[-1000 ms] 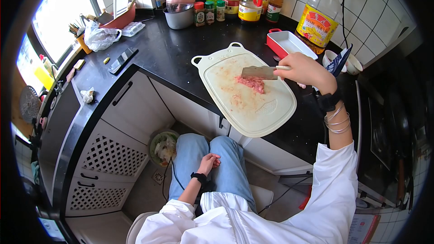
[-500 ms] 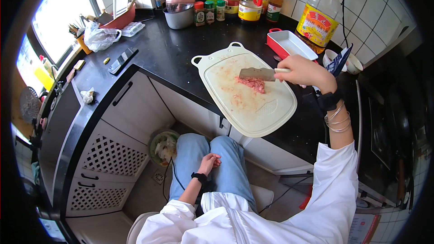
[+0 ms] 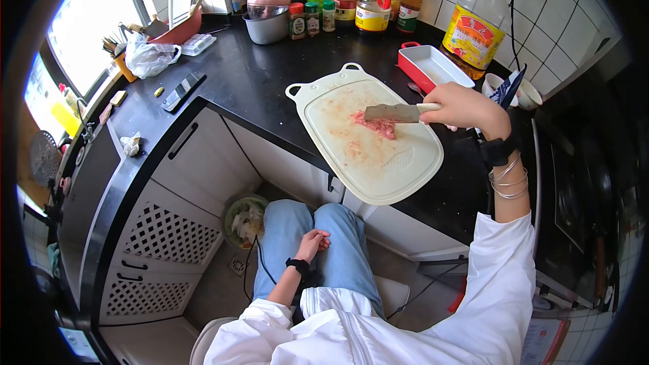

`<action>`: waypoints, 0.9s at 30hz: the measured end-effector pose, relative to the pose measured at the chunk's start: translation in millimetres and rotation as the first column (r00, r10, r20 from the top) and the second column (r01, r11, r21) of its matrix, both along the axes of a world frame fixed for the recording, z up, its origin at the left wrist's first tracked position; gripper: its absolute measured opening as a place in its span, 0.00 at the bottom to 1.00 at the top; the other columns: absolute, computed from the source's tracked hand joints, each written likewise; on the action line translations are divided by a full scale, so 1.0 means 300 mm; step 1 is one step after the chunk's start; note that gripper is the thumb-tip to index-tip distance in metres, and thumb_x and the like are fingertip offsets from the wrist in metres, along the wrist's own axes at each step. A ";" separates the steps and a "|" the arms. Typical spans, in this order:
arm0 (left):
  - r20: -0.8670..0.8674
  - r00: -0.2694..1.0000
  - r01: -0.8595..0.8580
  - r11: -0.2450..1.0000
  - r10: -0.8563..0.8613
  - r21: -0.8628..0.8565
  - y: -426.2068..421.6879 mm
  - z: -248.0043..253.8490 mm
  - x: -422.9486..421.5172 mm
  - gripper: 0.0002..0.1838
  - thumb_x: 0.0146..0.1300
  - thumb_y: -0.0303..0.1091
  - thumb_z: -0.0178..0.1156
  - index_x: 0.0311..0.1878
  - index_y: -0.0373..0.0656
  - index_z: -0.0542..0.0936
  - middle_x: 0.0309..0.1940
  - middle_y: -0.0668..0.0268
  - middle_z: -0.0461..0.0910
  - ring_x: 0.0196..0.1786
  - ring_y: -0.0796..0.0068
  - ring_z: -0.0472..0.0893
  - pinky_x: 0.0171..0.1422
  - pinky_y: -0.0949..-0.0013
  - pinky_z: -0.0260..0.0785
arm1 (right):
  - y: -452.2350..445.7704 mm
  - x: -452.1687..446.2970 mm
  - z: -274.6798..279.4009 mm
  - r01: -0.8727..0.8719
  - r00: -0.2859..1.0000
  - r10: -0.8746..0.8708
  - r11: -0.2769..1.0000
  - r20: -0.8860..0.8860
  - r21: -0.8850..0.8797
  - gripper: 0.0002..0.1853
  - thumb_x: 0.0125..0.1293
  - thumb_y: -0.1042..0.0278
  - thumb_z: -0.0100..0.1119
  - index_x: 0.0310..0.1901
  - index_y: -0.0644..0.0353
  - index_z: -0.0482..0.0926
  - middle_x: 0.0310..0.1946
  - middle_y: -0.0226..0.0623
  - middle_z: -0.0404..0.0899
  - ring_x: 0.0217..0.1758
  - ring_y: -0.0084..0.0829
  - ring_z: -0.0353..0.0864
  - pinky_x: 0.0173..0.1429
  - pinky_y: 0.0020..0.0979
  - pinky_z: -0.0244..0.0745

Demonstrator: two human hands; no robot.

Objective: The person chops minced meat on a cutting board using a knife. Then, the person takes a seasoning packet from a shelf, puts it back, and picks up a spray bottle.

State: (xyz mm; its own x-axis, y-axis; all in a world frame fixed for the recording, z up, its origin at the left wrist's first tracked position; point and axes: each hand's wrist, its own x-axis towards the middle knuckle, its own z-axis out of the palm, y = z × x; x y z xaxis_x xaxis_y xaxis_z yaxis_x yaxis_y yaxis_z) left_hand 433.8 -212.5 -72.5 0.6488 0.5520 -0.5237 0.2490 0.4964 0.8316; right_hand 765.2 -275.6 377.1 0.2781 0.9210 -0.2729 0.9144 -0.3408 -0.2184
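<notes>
My right hand [image 3: 460, 106] is wrapped around the pale handle of a cleaver [image 3: 392, 113]. The broad blade points left, over a small heap of minced meat [image 3: 376, 127]; whether it touches the meat I cannot tell. Beneath them lies a cream cutting board [image 3: 405, 179] with two ear-shaped corners, smeared with pinkish meat bits. Down on my lap, my left hand [image 3: 314, 243] rests on the jeans [image 3: 348, 243] with its fingers curled in and nothing visible in them.
Behind the board stand a red-and-white baking dish [image 3: 436, 69], a large oil jug [image 3: 475, 27] and small bowls [image 3: 529, 96]. Sauce bottles [image 3: 374, 10] and a lidded pot [image 3: 267, 27] line the wall. A phone [image 3: 184, 92] lies left; a scrap bowl [image 3: 245, 222] sits below.
My right hand has shifted slightly right, taking the cleaver with it, so the blade has slid rightward over the minced meat. My left hand has not moved.
</notes>
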 end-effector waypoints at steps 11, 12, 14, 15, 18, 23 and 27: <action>0.006 1.000 0.019 1.000 -0.019 -0.021 0.004 0.005 -0.001 0.13 0.71 0.28 0.42 0.45 0.43 0.79 0.31 0.69 0.80 0.33 0.81 0.78 0.42 0.79 0.71 | -0.056 0.037 0.064 -0.105 0.994 0.101 0.985 0.038 0.136 0.16 0.62 0.57 0.62 0.33 0.66 0.83 0.22 0.38 0.81 0.26 0.29 0.79 0.33 0.31 0.70; 0.004 1.000 0.020 1.000 -0.020 -0.021 0.004 0.003 0.000 0.13 0.71 0.28 0.42 0.45 0.43 0.79 0.31 0.69 0.80 0.33 0.82 0.78 0.42 0.79 0.71 | -0.065 0.037 0.066 -0.090 0.995 0.081 0.981 0.060 0.173 0.16 0.61 0.56 0.62 0.35 0.65 0.84 0.23 0.39 0.81 0.28 0.31 0.80 0.35 0.32 0.71; 0.002 1.000 0.025 1.000 -0.025 -0.017 0.005 0.002 0.000 0.13 0.71 0.28 0.42 0.45 0.43 0.79 0.32 0.69 0.80 0.33 0.82 0.78 0.42 0.79 0.71 | -0.069 0.039 0.067 -0.076 0.996 0.064 0.966 0.056 0.247 0.17 0.61 0.56 0.61 0.36 0.65 0.84 0.23 0.40 0.81 0.28 0.33 0.81 0.36 0.33 0.73; 0.002 1.000 0.028 1.000 -0.028 -0.013 0.004 0.004 -0.001 0.13 0.71 0.28 0.42 0.45 0.43 0.79 0.31 0.69 0.80 0.33 0.82 0.78 0.42 0.78 0.71 | -0.066 0.042 0.061 -0.073 0.997 0.067 0.956 0.031 0.283 0.17 0.62 0.56 0.61 0.36 0.65 0.83 0.22 0.40 0.81 0.27 0.33 0.81 0.35 0.33 0.73; 0.002 1.000 0.016 1.000 -0.016 -0.010 0.003 0.006 0.001 0.13 0.71 0.28 0.42 0.44 0.42 0.79 0.31 0.68 0.80 0.32 0.81 0.78 0.41 0.78 0.71 | -0.046 0.040 0.042 -0.051 0.995 0.068 0.976 -0.073 0.210 0.16 0.62 0.58 0.61 0.34 0.67 0.82 0.20 0.37 0.79 0.23 0.29 0.79 0.32 0.31 0.72; -0.004 1.000 0.003 1.000 -0.004 -0.017 0.003 0.005 0.002 0.13 0.72 0.28 0.42 0.44 0.42 0.79 0.30 0.68 0.80 0.31 0.80 0.78 0.40 0.78 0.72 | -0.001 -0.004 -0.016 -0.067 0.985 0.057 0.996 -0.161 -0.057 0.14 0.65 0.63 0.56 0.27 0.65 0.78 0.17 0.34 0.77 0.17 0.25 0.78 0.24 0.28 0.73; 0.001 1.000 0.003 1.000 -0.003 -0.020 -0.001 0.005 0.004 0.13 0.73 0.29 0.42 0.44 0.42 0.79 0.30 0.68 0.80 0.31 0.80 0.78 0.40 0.78 0.72 | 0.014 -0.007 -0.051 -0.025 0.990 0.020 0.999 -0.140 -0.035 0.15 0.69 0.62 0.53 0.29 0.66 0.77 0.16 0.34 0.75 0.16 0.25 0.76 0.22 0.28 0.71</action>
State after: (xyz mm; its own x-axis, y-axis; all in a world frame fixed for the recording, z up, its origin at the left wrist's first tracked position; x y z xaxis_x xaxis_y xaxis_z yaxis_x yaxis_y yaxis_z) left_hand 435.0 -212.8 -70.9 0.6507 0.5397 -0.5342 0.2500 0.5120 0.8218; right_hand 763.1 -271.4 361.7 0.2144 0.9150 -0.3417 0.8832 -0.3310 -0.3323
